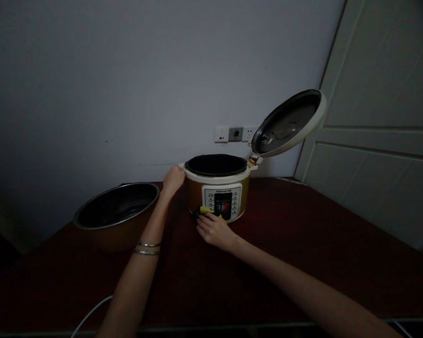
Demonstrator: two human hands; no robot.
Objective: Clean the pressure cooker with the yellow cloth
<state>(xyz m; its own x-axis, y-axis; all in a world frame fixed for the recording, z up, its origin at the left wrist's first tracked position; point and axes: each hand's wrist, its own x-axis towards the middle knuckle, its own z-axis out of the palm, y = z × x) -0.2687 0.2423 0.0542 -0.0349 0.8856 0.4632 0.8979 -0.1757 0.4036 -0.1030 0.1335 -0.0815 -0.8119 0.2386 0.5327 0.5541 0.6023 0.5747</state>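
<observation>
Head view: note the cooker (193, 195) upright on the surface (310, 244), with the lid (291, 123) swung open to the right and the pot (118, 240) set apart on the left. Note the left hand (174, 179) clenched at the cooker's left handle (182, 165). Note the right hand (215, 231) grasping a yellow-and-black cloth (206, 210), as judged by its look, at the lower front, over the panel's (235, 213) lower left.

Guard against sliding or turning of the cooker, caused by uneven pressure at the front and a slack left hold. Guard against unintended button presses, caused by pressing through the cloth. Guard against nudging the pot, caused by a careless sideways sweep of the left forearm.

Treat as hidden: left fingertips, most of the handle, right palm. Treat as too dark: the cooker's interior. Treat as unreadable: small panel markings. Treat as cut off: the white cord (89, 314), lost behind the left forearm, connection impossible to tell.
</observation>
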